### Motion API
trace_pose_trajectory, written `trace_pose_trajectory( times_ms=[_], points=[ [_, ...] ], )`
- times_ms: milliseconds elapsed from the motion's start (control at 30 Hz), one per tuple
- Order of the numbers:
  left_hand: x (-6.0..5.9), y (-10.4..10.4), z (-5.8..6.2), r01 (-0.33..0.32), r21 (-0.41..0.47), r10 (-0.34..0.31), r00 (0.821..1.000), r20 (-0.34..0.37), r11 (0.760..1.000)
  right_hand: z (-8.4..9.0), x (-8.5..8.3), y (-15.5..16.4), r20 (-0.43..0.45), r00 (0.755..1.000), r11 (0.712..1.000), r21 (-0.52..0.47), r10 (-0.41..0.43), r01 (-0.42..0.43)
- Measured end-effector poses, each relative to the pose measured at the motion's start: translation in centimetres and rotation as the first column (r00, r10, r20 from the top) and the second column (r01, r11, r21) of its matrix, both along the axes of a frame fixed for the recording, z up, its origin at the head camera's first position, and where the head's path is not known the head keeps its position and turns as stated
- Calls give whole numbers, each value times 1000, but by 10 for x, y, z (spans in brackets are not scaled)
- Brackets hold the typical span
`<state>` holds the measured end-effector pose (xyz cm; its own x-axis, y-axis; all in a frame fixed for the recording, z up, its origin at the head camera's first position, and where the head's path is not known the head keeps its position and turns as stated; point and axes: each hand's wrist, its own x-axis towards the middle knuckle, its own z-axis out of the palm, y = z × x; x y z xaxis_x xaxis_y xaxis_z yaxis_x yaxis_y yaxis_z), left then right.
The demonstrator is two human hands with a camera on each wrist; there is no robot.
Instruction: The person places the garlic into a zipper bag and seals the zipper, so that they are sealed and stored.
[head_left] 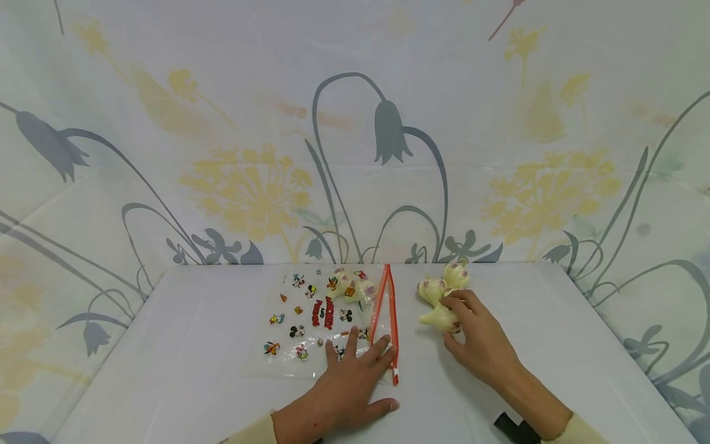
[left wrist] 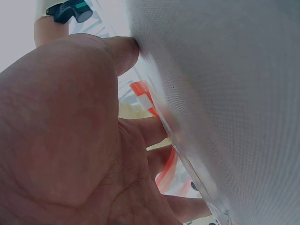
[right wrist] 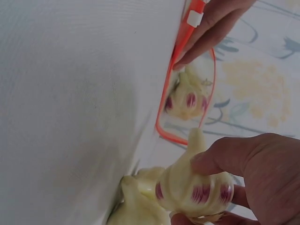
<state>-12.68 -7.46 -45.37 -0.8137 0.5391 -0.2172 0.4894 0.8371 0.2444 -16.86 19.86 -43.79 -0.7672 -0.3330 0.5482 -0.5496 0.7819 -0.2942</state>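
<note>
Can read MICKEY AND FRIENDS, turned sideways among cartoon figures, on the clear bag (head_left: 285,333), lying left of the middle of the table (head_left: 166,345) and reaching its far edge. See the left hand (head_left: 355,382) resting with spread fingers over the bag's open end, beside the red zip (head_left: 394,308); right of the bag, the right hand (head_left: 479,342) pinching a garlic bulb (head_left: 435,319) between thumb and fingers. Just beyond, find two loose bulbs (head_left: 431,290) near the table's far edge. Only in the right wrist view, look through the gaping mouth at purple-streaked bagged garlic (right wrist: 187,98); from the head view, cannot count it surely behind the print. In the left wrist view, see the thumb touching the table, fingertips mostly hidden. Find a black wrist device (head_left: 516,428) partly cut off at the bottom of the head view.
</note>
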Motion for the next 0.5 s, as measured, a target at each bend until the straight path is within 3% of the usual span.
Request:
trace_pose_trajectory(
  times_ms=[500],
  points=[
    [0,0,1,4,-2,-4,1000,-10,1000,-6,-16,-33,90,996,1000,-2,30,-30]
  ],
)
